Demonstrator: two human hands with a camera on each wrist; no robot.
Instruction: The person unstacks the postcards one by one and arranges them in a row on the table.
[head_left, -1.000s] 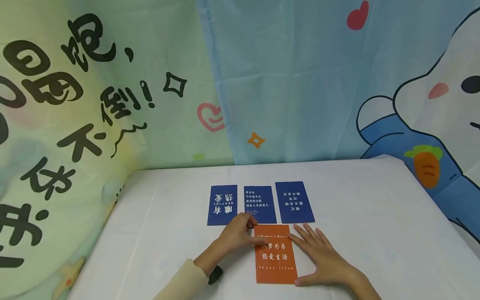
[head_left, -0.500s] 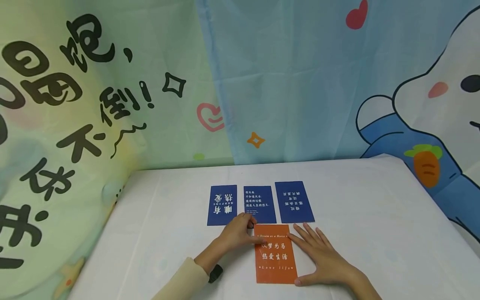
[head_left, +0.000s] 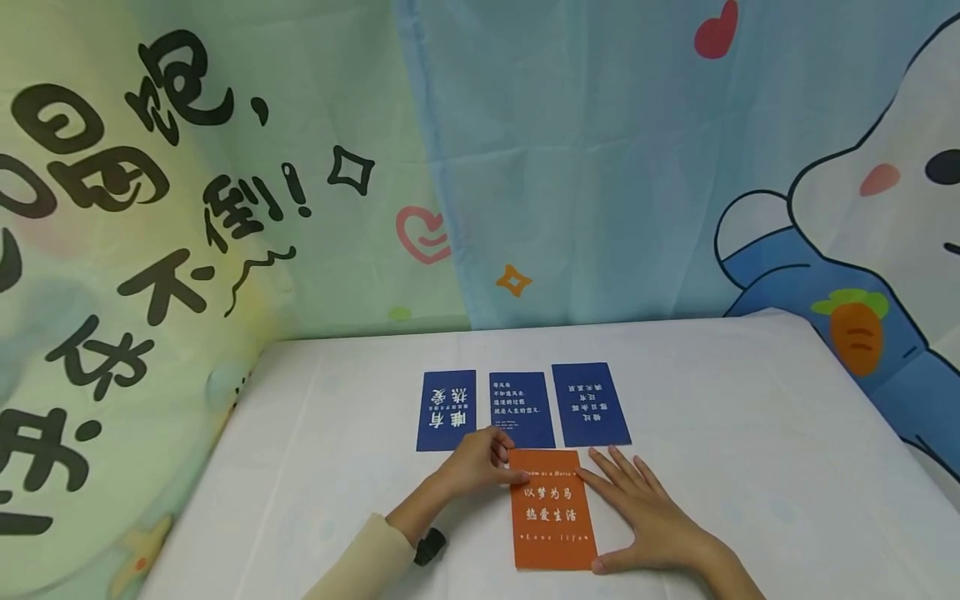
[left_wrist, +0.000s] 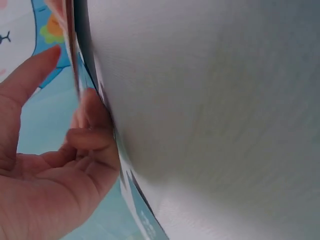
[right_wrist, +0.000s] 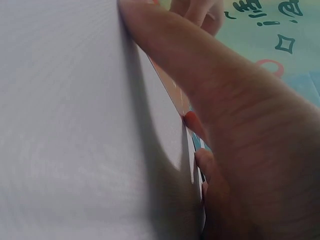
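An orange card [head_left: 551, 512] with white lettering lies on the white table in front of me; a thin pale strip shows along its lower edge. My left hand [head_left: 472, 467] pinches its upper left corner, thumb on the printed face and fingers curled at the edge. In the left wrist view the card [left_wrist: 73, 55] appears nearly edge-on between thumb and fingers. My right hand [head_left: 645, 521] is spread flat at the card's right side, index fingertip by the upper right corner and thumb at the lower right. The right wrist view shows only a narrow orange strip of card [right_wrist: 170, 80].
Three blue cards with white writing form a row just beyond: a left one [head_left: 447, 410], a middle one [head_left: 522, 408] and a right one [head_left: 591, 404]. The left fingers overlap the middle one's lower corner. A printed cloth [head_left: 600, 167] hangs behind the table [head_left: 750, 417].
The left thumb has drawn back slightly toward the orange card's left edge, and its upper left corner looks a little bent or raised. The right hand and blue cards stay put.
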